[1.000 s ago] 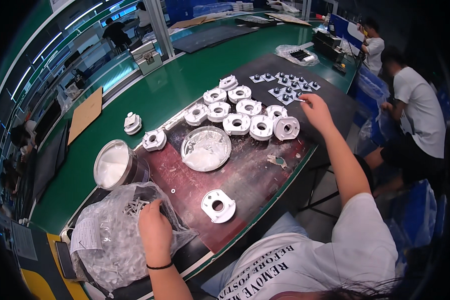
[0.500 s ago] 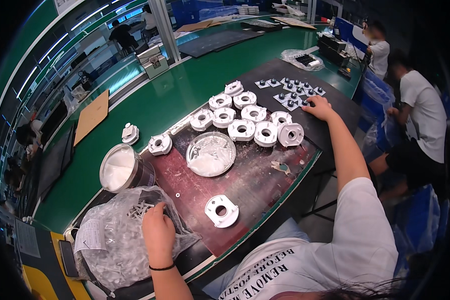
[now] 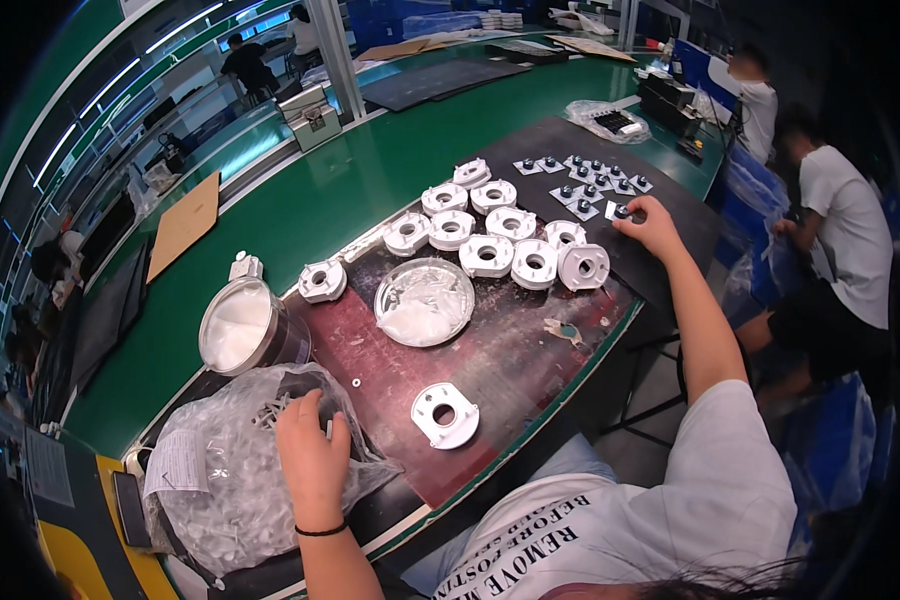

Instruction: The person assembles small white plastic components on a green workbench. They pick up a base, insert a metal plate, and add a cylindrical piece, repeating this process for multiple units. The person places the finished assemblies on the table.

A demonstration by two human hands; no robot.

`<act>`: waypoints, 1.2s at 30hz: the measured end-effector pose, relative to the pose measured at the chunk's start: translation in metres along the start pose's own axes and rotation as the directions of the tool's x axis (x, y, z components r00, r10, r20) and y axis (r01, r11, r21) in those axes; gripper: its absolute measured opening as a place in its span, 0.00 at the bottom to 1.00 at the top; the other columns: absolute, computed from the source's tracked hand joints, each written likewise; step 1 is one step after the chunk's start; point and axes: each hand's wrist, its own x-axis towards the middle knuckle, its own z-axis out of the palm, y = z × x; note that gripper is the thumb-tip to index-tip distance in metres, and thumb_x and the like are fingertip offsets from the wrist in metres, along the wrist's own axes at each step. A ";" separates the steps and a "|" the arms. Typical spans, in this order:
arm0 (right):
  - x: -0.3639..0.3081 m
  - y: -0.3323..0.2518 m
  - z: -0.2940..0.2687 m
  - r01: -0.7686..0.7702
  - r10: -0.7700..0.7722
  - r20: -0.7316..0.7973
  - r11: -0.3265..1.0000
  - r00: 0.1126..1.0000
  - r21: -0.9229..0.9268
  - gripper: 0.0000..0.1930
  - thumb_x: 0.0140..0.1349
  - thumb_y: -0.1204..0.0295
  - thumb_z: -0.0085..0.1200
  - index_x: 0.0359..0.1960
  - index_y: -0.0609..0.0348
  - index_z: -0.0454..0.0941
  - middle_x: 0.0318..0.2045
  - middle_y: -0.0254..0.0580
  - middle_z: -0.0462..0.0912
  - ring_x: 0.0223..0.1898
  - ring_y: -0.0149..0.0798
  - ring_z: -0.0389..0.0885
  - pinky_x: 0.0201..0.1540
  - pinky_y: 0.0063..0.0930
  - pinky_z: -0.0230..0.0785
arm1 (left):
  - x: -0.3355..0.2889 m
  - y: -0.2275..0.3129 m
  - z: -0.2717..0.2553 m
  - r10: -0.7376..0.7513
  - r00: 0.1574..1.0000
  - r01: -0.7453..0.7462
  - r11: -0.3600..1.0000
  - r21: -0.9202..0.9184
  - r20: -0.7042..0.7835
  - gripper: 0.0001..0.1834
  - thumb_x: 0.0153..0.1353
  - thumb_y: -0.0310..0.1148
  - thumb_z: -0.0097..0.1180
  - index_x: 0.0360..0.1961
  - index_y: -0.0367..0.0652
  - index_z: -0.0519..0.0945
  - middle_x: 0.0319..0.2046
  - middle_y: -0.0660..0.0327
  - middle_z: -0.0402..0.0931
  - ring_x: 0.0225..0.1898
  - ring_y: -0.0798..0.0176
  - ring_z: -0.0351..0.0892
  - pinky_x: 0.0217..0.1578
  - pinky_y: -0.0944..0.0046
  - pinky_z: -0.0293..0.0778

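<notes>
My right hand (image 3: 652,228) pinches a small white square plate with a dark round knob (image 3: 621,212) at the near right edge of a group of similar pieces (image 3: 582,180) on a black mat. My left hand (image 3: 312,455) is at the mouth of a clear plastic bag (image 3: 235,490), its thumb apart from its fingers, beside loose grey-white pin-like parts (image 3: 270,412). Whether a small part lies between those fingers is hard to make out. A white round housing with a central hole (image 3: 445,416) lies alone on the dark red board in front of me.
Several white housings (image 3: 487,256) stand in rows beyond a clear round lid (image 3: 425,302). A tub of white material (image 3: 240,325) stands behind the bag. A phone (image 3: 130,508) lies at the left. Another person (image 3: 840,220) sits at the right.
My right hand has drawn slightly toward me, with the plate now apart from the group. My left hand has shifted slightly, and its thumb has spread from its fingers.
</notes>
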 end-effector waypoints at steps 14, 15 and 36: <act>-0.134 -0.268 0.041 0.624 -0.911 0.178 0.387 0.371 0.679 0.19 0.40 0.69 0.68 0.33 0.59 0.74 0.38 0.41 0.76 0.37 0.44 0.78 0.40 0.32 0.73 | -0.016 0.039 0.003 0.265 0.864 0.349 0.301 -0.888 0.429 0.14 0.67 0.37 0.47 0.37 0.35 0.77 0.31 0.62 0.74 0.31 0.72 0.71 0.33 0.73 0.68; -0.135 -0.272 0.046 0.617 -0.914 0.160 0.374 0.374 0.693 0.19 0.40 0.69 0.69 0.34 0.59 0.74 0.38 0.41 0.76 0.38 0.44 0.78 0.41 0.31 0.73 | -0.018 0.039 0.002 0.229 0.869 0.381 0.254 -0.889 0.438 0.15 0.68 0.37 0.45 0.36 0.35 0.76 0.31 0.62 0.73 0.30 0.72 0.71 0.33 0.73 0.67; -0.129 -0.254 0.063 0.423 -0.832 0.313 0.513 0.457 0.747 0.29 0.41 0.65 0.70 0.48 0.59 0.76 0.45 0.43 0.77 0.47 0.43 0.76 0.52 0.33 0.66 | -0.014 0.030 0.019 -0.136 0.969 0.243 0.408 -0.880 0.205 0.30 0.56 0.31 0.58 0.59 0.37 0.62 0.43 0.57 0.71 0.42 0.67 0.70 0.42 0.69 0.69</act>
